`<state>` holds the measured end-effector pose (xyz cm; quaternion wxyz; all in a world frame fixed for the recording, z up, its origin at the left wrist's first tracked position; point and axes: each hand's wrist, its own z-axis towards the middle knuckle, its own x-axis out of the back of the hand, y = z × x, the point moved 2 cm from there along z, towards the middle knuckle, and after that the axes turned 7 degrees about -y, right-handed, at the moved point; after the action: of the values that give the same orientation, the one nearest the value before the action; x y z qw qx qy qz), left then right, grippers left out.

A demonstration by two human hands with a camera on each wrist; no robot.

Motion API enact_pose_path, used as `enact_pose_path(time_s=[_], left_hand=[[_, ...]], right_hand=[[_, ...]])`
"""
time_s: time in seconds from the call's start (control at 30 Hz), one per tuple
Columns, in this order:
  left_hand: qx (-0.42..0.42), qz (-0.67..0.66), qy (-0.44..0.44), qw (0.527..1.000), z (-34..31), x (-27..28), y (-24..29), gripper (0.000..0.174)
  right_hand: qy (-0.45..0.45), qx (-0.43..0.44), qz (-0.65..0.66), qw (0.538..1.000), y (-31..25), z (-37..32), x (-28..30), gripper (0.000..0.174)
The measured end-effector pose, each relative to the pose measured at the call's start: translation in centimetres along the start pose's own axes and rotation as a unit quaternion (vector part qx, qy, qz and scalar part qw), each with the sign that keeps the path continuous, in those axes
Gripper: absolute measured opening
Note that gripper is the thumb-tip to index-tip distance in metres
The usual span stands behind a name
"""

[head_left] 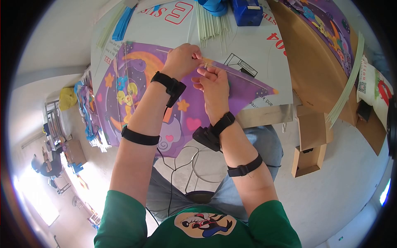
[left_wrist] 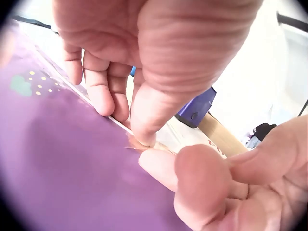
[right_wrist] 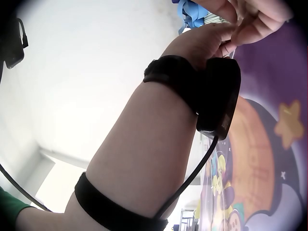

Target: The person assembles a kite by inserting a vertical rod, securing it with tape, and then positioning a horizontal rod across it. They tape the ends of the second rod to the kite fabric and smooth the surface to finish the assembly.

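Note:
A purple kite sail (head_left: 182,130) printed with a moon, stars and hearts lies across the board and my lap. A thin pale rod (head_left: 235,74) runs along its upper edge. My left hand (head_left: 181,62) pinches that edge between thumb and fingers, the thumb pressing near a small orange patch (left_wrist: 138,142). Close beside it, my right hand (head_left: 216,87) has bent fingers, its fingertips right at the left thumb in the left wrist view. I cannot tell whether its fingers pinch anything. In the right wrist view, both hands meet at the sail's edge.
Bundled pale rods (head_left: 213,31), blue ribbon (head_left: 213,6) and a blue box-like object (head_left: 247,12) occupy the far side of the printed board (head_left: 273,70). Brown cardboard (head_left: 308,53) carries another purple sail (head_left: 326,25) on the right. An open small box (head_left: 308,161) sits lower right.

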<state>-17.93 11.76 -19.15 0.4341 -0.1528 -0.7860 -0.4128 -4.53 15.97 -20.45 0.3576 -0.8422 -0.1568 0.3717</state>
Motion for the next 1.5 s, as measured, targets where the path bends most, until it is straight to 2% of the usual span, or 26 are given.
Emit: enact_pose_path(time_s=[0.23, 0.33, 0.4, 0.43, 0.5, 0.63, 0.7, 0.8, 1.03, 1.2, 1.33, 1.5], left_hand=[[0.021, -0.049, -0.021, 0.998, 0.2, 0.5, 0.2, 0.025], [-0.015, -0.049, 0.001, 0.999, -0.3, 0.5, 0.2, 0.02], [-0.089, -0.024, 0.072, 0.993, -1.4, 0.4, 0.3, 0.013], [-0.091, -0.023, 0.071, 0.993, -1.8, 0.1, -0.1, 0.013], [-0.225, 0.056, 0.105, 0.967, -3.0, -0.5, -0.3, 0.02], [-0.223, 0.056, 0.109, 0.967, -4.8, -0.9, 0.1, 0.033], [-0.224, 0.062, 0.055, 0.971, -5.0, -0.8, -0.1, 0.042], [-0.223, 0.084, 0.003, 0.971, -5.0, -0.7, 0.1, 0.043], [-0.218, 0.17, -0.013, 0.961, -5.1, -1.1, -0.5, 0.047], [-0.227, 0.19, -0.038, 0.955, -5.0, -1.0, -0.9, 0.05], [-0.231, 0.245, -0.047, 0.94, -5.3, -0.8, -0.7, 0.052], [-0.228, 0.276, -0.039, 0.933, -5.7, -1.1, -0.8, 0.057]], right_hand=[[0.004, -0.004, -0.009, 1.0, 0.1, 0.2, 0.1, 0.029], [0.001, -0.004, -0.002, 1.0, 0.1, 0.1, 0.1, 0.028], [0.004, -0.004, -0.001, 1.0, 0.2, 0.2, 0.2, 0.028], [0.005, -0.003, 0.001, 1.0, 0.1, 0.2, 0.2, 0.028], [0.001, 0.004, 0.001, 1.0, 0.1, 0.1, 0.1, 0.027], [-0.003, 0.016, 0.004, 1.0, 0.3, 0.2, 0.3, 0.028], [-0.007, 0.004, -0.012, 1.0, 0.1, 0.0, 0.3, 0.029], [-0.013, 0.003, -0.026, 1.0, -0.1, 0.0, 0.3, 0.03], [-0.006, -0.017, -0.032, 0.999, -0.5, -0.3, 0.5, 0.032], [-0.016, -0.084, -0.019, 0.996, -0.7, -0.9, 0.8, 0.034], [-0.027, -0.082, -0.024, 0.996, -1.1, -1.7, 1.1, 0.034], [-0.015, -0.018, 0.021, 1.0, -2.7, -1.4, 2.1, 0.028]])
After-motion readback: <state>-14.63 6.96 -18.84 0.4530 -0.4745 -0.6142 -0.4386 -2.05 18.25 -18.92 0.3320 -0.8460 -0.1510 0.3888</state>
